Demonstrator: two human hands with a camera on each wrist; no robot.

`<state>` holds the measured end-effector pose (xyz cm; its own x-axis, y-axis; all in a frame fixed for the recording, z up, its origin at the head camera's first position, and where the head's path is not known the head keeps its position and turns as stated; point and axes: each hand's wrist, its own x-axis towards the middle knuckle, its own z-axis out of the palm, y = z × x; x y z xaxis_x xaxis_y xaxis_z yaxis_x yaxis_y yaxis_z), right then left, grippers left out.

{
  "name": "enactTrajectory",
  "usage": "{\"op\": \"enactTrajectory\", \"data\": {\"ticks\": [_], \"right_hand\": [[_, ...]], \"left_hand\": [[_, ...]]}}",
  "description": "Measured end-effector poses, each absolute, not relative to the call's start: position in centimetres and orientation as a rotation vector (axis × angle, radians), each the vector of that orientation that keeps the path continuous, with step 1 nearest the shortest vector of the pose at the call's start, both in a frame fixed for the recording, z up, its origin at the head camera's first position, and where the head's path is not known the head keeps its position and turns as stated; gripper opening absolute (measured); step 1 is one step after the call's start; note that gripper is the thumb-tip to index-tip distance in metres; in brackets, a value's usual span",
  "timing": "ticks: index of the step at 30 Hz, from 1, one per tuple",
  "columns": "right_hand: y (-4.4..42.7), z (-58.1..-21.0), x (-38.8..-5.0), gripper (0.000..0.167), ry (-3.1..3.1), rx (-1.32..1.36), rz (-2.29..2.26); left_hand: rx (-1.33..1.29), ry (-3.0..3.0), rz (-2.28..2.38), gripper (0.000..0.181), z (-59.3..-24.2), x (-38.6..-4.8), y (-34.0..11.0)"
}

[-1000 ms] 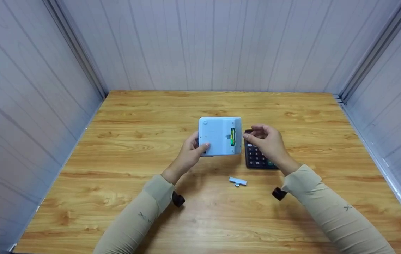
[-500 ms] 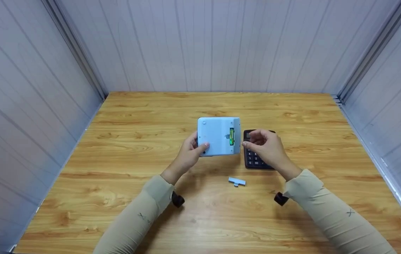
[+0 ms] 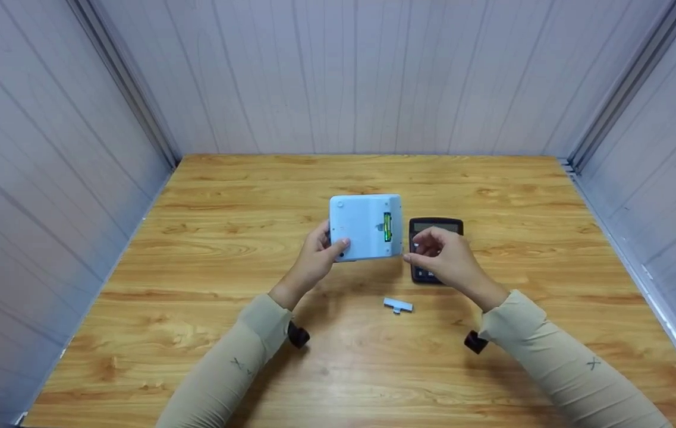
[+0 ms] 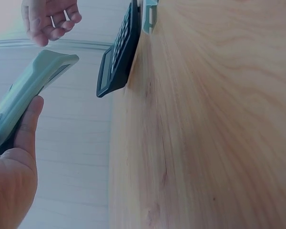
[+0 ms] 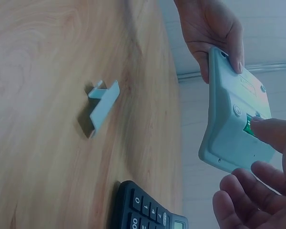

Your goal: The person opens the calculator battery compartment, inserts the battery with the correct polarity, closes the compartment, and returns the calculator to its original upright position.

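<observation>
My left hand (image 3: 313, 257) grips a light blue calculator (image 3: 358, 229) above the table, thumb on its back and fingers beneath. Its back faces up; its keys are hidden. A green battery (image 3: 387, 227) lies in the uncovered slot near the right edge. Just right of that edge is my right hand (image 3: 450, 258), fingers loosely bent, with nothing seen between them. In the right wrist view its thumb overlaps the battery (image 5: 249, 125), but contact cannot be told. Below the calculator, a light blue battery cover (image 3: 398, 305) rests on the table.
Partly under my right hand in the head view, a black calculator (image 3: 436, 223) lies face up on the wooden table (image 3: 242, 238). Pale panelled walls (image 3: 338, 77) stand at the back and both sides. A black wrist device (image 3: 475, 342) sits below my right cuff.
My right hand has shifted a little nearer to me, baring the black calculator's display. The light blue calculator has drifted slightly left and away in my left hand.
</observation>
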<state>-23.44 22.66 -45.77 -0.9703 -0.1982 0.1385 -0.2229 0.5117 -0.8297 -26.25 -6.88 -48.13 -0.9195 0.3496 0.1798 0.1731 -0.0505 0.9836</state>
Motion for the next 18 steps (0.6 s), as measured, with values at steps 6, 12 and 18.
{"op": "enactTrajectory", "data": {"ticks": [6, 12, 18], "right_hand": [[22.7, -46.2, -23.1, 0.033, -2.767, 0.428, 1.42], [22.6, -46.7, -22.7, 0.035, -2.861, 0.505, 1.371], [22.4, -47.2, -22.4, 0.044, -2.942, 0.597, 1.313]], "left_hand": [[0.553, 2.094, 2.106, 0.047, -48.1, -26.4, -7.0], [0.566, 2.063, 2.125, 0.05, -48.2, -26.6, -7.0], [0.564, 2.067, 2.125, 0.049, -48.4, -26.6, -7.1]]}}
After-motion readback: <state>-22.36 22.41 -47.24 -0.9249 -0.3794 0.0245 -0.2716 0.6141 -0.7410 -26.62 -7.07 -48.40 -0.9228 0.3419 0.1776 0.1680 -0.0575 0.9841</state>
